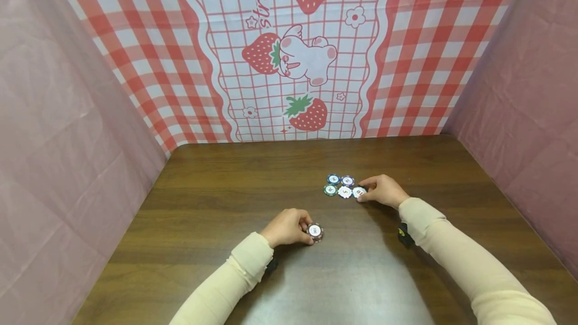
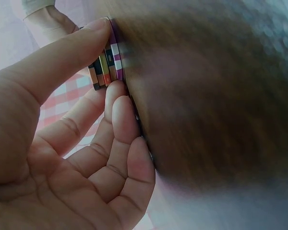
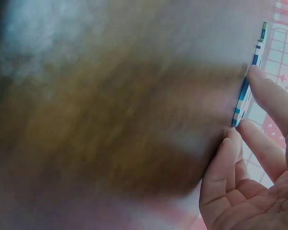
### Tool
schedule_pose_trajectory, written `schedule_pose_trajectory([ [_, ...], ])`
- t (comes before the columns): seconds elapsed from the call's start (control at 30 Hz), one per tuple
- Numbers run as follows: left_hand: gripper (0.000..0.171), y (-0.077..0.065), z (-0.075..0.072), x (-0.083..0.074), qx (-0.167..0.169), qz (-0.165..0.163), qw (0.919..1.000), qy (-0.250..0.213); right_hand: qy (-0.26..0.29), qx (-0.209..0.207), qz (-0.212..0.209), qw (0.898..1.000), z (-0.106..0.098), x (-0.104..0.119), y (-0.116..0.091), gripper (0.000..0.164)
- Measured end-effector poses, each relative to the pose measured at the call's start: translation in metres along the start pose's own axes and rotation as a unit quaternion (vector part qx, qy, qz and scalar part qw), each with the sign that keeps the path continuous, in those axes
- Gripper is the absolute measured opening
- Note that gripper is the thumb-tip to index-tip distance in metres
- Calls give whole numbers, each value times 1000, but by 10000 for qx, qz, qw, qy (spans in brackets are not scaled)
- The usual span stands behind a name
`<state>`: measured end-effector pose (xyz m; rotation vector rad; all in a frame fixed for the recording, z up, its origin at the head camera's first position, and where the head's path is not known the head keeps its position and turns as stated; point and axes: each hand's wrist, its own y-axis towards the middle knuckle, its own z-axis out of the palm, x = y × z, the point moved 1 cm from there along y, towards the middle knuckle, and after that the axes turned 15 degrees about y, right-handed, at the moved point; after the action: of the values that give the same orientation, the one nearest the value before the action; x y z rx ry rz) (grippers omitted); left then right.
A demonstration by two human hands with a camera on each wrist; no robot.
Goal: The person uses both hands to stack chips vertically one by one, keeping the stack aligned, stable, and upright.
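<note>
My left hand [image 1: 289, 227] grips a short stack of poker chips [image 1: 315, 231] low over the table, thumb on the near side and fingers on the far side. The top chip is dark and reads 100. From the side, the left wrist view shows black-orange, yellow and purple-white edges in that stack [image 2: 105, 67]. Farther back, my right hand [image 1: 384, 190] pinches a white poker chip [image 1: 359, 193] marked 10 by its edge, flat at the tabletop. Right beside it lies a white chip [image 1: 345, 192] marked 5. In the right wrist view the pinched chip [image 3: 241, 103] shows a blue-and-white edge.
A green-rimmed chip [image 1: 330, 190], a blue chip [image 1: 333, 179] and a purple-blue chip [image 1: 347, 180] lie close together in the same cluster. The brown wooden table [image 1: 217, 189] ends at a strawberry-print cloth [image 1: 298, 64] behind. Pink curtains [image 1: 81, 89] hang at both sides.
</note>
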<state>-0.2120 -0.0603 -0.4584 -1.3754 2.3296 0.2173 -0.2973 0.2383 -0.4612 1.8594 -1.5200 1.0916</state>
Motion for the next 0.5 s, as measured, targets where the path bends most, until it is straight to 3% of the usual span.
schedule_pose_trajectory([
  [0.5, 29, 0, 0, -1, 11, -10, 10000, 16, -392, 37, -287, 9988, 0, 2, 0, 45],
])
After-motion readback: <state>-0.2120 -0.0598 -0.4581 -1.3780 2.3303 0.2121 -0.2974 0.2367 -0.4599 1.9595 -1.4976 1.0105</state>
